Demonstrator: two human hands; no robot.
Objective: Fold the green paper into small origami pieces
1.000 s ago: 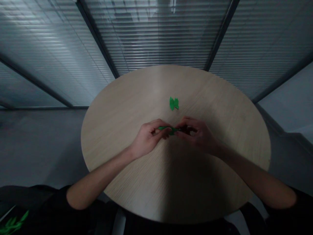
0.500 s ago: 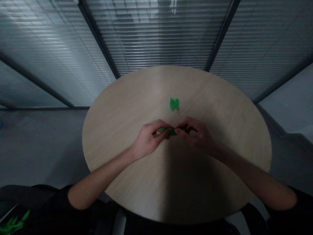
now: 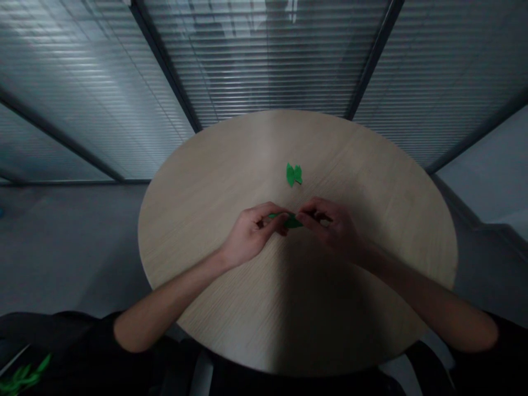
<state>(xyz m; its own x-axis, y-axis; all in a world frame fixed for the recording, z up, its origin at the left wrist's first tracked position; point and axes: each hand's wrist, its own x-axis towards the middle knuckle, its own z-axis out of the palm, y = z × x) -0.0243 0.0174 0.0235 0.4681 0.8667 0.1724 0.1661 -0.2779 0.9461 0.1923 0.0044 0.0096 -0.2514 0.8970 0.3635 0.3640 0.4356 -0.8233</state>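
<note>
Very little has shifted over the last moments: the left hand (image 3: 251, 234) and the right hand (image 3: 328, 228) stay close together above the middle of the round wooden table (image 3: 198, 220), with a narrow strip of green paper (image 3: 292, 221) held between them. Its middle shows slightly more in the gap between the fingertips than it did a moment ago. Both hands are in a narrow pinch, thumbs and fingers curled in on the strip from either end, and the fingers hide part of it, so the exact grip is hard to make out. The strip is held at the hands' level over the tabletop; the view does not show how high. Just beyond the hands, and not touching them, a small two-lobed folded green paper shape (image 3: 293, 175) lies on the table. Both forearms angle inward from the lower corners of the view, the left forearm (image 3: 169, 305) and the right forearm (image 3: 421, 291) resting low toward the table's near edge, with dark sleeves (image 3: 78, 335) at the elbows. Dim green leaf-like pieces (image 3: 25, 377) show at the lower left, off the table. A glass partition with blinds (image 3: 268, 55) stands behind the table.
</note>
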